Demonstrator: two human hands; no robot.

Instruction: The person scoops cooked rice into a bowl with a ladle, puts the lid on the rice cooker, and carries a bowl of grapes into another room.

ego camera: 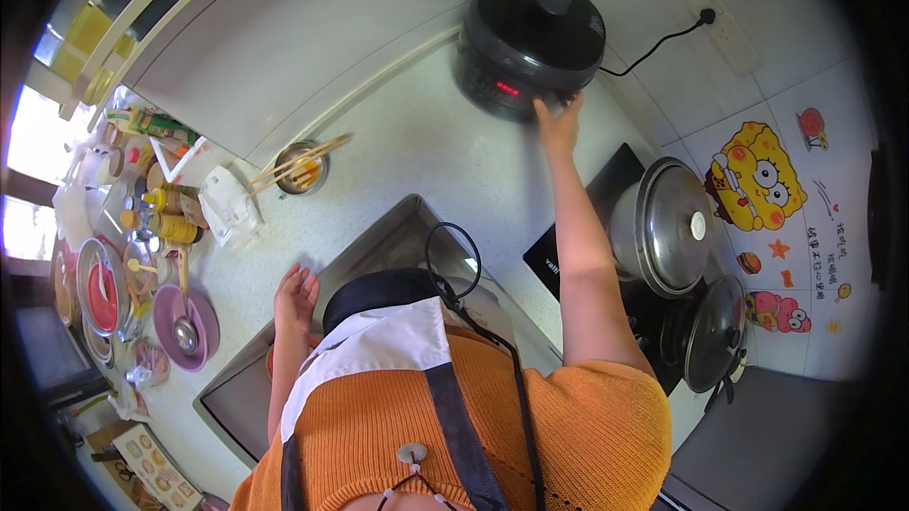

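Observation:
My right hand reaches to the lower front corner of a black electric cooker with a lit red display. The thumb and fingers are spread at its base and seem to touch it; whether they grip it is unclear. The cooker's lid is on. Over the left rim of the sink, my left hand hangs with bent fingers and nothing in it. Beside the sink's near part, a black rounded object is mostly hidden by my white apron.
A metal bowl with chopsticks across it stands near the back wall. Left are bottles and a purple basin with a ladle. Right, a lidded pot and a glass-lidded pan sit on the cooktop. The cooker's cord runs to a wall socket.

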